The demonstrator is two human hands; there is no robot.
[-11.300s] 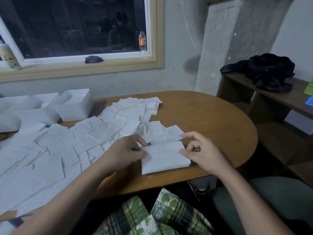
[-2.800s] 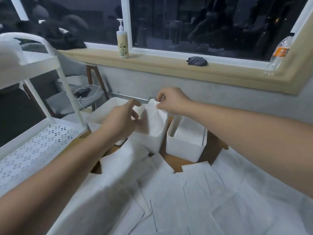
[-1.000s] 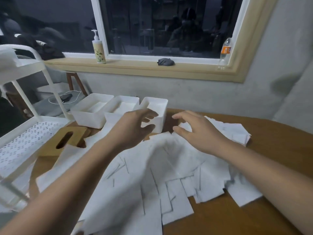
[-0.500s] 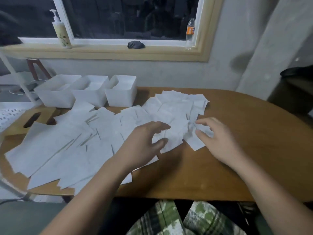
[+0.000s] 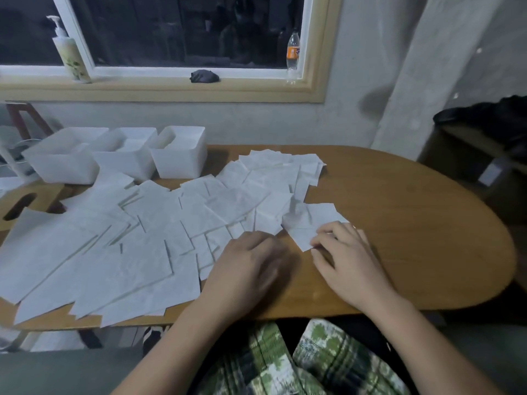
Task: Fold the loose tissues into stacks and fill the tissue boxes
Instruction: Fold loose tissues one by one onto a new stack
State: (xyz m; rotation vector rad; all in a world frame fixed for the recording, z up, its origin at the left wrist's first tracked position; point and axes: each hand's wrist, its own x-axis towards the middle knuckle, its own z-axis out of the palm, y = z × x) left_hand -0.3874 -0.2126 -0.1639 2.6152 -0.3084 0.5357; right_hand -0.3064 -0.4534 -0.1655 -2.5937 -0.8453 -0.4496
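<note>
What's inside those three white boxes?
White tissues show in the middle box and right box; the walls hide how full they are. The left box is too pale to tell.

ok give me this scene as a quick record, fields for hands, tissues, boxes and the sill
left hand: blurred, over the near edge of the loose tissues; grip unclear
right hand: seems to pinch the near corner of a single tissue
tissue boxes: three, white, open, side by side at back left of the table
wooden lid: slotted, far left
windowsill: pump bottle, dark cloth, orange-labelled bottle
</note>
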